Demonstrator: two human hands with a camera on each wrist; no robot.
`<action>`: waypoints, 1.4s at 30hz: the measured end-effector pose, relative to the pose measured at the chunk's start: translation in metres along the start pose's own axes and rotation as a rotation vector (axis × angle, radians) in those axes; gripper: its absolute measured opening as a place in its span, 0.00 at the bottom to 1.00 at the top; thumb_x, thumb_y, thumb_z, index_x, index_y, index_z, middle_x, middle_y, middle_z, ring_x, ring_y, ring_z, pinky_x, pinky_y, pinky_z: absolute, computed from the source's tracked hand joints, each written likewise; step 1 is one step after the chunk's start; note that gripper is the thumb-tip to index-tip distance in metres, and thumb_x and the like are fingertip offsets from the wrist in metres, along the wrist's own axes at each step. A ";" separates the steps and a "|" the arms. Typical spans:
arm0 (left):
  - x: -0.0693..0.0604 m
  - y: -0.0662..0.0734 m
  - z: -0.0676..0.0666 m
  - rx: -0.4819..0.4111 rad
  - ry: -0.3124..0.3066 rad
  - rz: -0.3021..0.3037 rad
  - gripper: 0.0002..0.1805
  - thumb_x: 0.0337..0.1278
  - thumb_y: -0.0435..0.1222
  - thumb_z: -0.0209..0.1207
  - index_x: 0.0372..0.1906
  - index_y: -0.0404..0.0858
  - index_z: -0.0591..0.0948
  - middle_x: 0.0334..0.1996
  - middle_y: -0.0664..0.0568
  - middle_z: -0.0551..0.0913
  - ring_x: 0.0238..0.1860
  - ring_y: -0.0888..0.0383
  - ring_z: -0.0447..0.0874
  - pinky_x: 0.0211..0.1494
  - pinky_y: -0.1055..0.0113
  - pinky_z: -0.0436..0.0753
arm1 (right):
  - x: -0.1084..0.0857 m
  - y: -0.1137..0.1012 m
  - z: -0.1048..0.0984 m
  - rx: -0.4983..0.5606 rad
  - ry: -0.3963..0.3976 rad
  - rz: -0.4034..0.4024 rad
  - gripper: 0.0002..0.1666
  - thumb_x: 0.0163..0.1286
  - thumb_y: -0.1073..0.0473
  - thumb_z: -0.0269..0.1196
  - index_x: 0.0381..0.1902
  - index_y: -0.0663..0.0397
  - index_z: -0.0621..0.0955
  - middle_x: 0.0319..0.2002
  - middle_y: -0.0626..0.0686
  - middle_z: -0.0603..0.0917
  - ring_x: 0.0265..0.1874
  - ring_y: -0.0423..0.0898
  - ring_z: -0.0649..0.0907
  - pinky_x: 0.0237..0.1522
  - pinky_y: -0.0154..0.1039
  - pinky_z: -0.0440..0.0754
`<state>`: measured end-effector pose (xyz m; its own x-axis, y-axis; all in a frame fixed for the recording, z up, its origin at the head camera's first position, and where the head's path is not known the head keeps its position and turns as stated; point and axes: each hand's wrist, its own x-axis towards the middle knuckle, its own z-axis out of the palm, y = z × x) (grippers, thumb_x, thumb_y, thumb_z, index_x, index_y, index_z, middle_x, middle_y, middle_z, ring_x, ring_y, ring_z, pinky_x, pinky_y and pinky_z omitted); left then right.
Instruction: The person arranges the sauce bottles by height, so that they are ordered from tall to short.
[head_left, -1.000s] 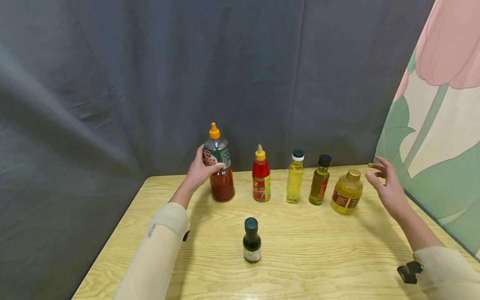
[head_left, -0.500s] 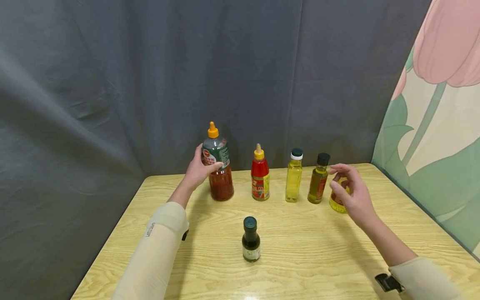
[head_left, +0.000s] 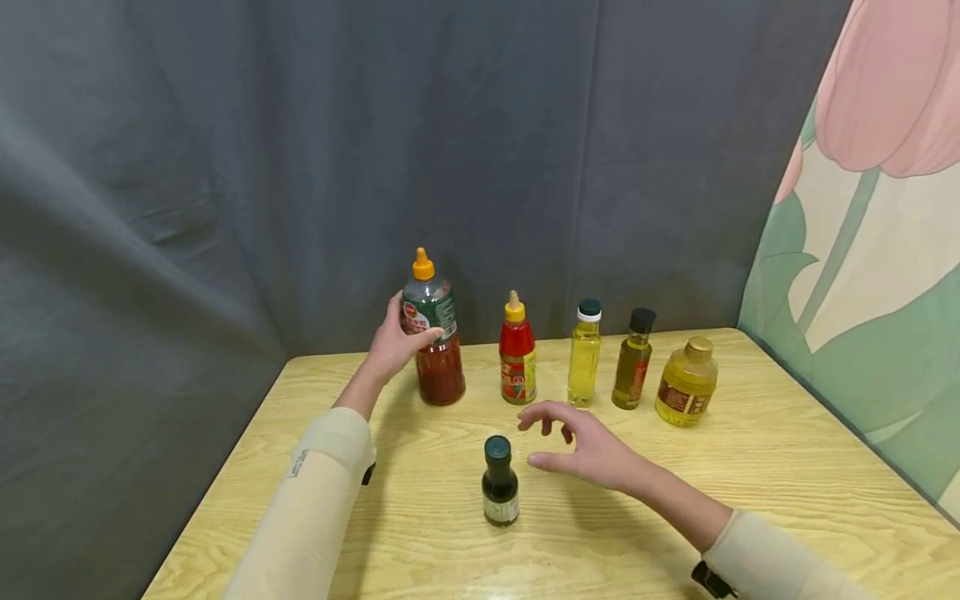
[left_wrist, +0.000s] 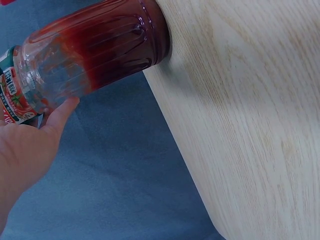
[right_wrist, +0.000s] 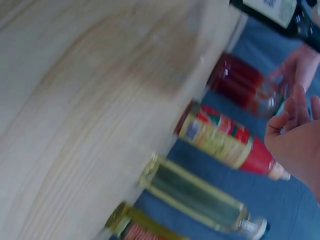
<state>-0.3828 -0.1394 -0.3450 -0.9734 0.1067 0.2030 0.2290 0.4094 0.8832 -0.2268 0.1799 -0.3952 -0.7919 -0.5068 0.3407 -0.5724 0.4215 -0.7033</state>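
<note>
My left hand (head_left: 397, 340) grips a tall sauce bottle (head_left: 441, 371) round its green label, thumb across the front. It is clear plastic with an orange nozzle cap, part filled with red sauce, and stands upright on the table. In the left wrist view, the hand (left_wrist: 27, 155) is at its label end; most fingers are hidden behind it. My right hand (head_left: 581, 450) hovers just right of a small dark bottle (head_left: 500, 487) with a green cap. Its fingers are spread and bent loosely, touching nothing. The right wrist view is blurred, with this hand (right_wrist: 300, 135) at its right edge.
Along the back of the wooden table (head_left: 420, 550) stand a red squeeze bottle (head_left: 517, 358), a slim yellow oil bottle (head_left: 584, 362), a black-capped oil bottle (head_left: 632, 367) and a squat oil jar (head_left: 686, 385). A dark curtain (head_left: 450, 150) hangs behind.
My right hand has swept left, from beside the squat oil jar, past the row's front, to beside the small dark bottle. My left hand keeps its grip on the sauce bottle.
</note>
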 end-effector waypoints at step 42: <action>0.001 -0.003 0.000 0.001 0.014 -0.012 0.55 0.57 0.50 0.72 0.81 0.53 0.48 0.69 0.43 0.69 0.68 0.44 0.68 0.71 0.46 0.66 | -0.024 0.023 -0.012 -0.169 0.054 -0.049 0.15 0.63 0.56 0.74 0.43 0.38 0.80 0.30 0.45 0.76 0.31 0.45 0.73 0.28 0.37 0.68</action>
<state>-0.3845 -0.1401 -0.3476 -0.9761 0.0889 0.1983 0.2172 0.4117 0.8850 -0.2234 0.2101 -0.4121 -0.7698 -0.4906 0.4082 -0.6346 0.5203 -0.5714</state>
